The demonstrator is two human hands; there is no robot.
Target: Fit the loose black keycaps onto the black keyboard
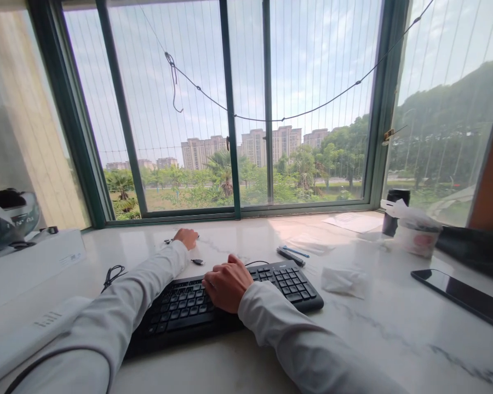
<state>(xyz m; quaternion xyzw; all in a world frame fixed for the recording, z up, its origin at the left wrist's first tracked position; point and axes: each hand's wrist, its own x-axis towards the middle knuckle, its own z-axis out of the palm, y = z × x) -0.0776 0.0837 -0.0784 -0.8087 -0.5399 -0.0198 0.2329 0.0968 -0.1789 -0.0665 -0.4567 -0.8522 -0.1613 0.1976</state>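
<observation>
A black keyboard (184, 306) lies at a slant on the marble-patterned white surface in front of me. My right hand (228, 283) is on its middle, fingers curled together over the keys; whatever they hold, if anything, is hidden. Beyond the keyboard's far edge, my left hand (187, 239) is reached out low on the surface with bent fingers pointing down. Small dark pieces (169, 241) lie right beside it, too small to name. Between the left hand and the keyboard lies a black USB plug (198, 262). The left sleeve covers part of the keyboard's left end.
Right of the keyboard are a blue thin tool (296, 251), a dark pen-like tool (291, 256), a crumpled tissue (344, 282) and a phone (462, 298). A plastic-wrapped cup (417, 235) stands farther back. White boxes (33, 262) and a black cable (113, 276) are left.
</observation>
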